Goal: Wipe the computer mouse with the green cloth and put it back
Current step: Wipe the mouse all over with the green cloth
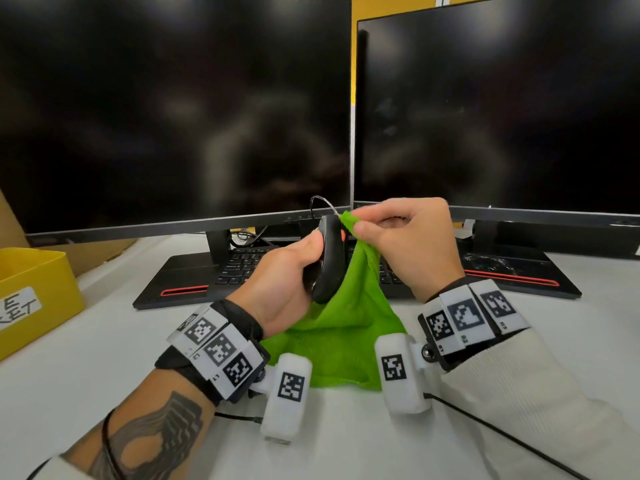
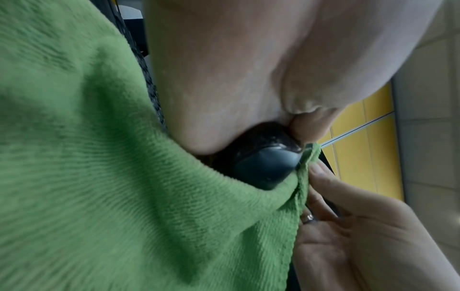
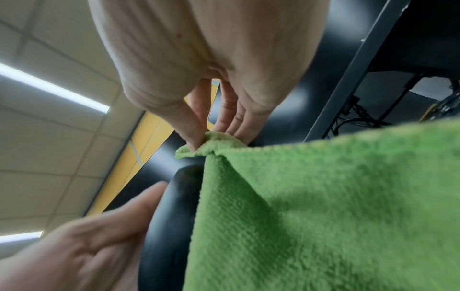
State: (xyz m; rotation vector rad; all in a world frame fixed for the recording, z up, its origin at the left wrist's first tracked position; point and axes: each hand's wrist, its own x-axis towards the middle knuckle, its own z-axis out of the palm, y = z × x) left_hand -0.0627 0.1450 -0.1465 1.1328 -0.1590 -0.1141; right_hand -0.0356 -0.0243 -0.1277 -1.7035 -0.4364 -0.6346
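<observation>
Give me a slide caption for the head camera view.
Left hand holds black mouse upright while right hand pinches green cloth.

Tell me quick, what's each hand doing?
Left hand: grips the mouse, lifted off the desk.
Right hand: pinches a corner of the cloth beside the mouse.

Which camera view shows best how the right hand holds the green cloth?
The right wrist view: the right hand pinches a corner of the green cloth between thumb and fingertips. The head view shows the same pinch from above, beside the mouse. The left wrist view shows only some right fingers behind the cloth's edge.
</observation>
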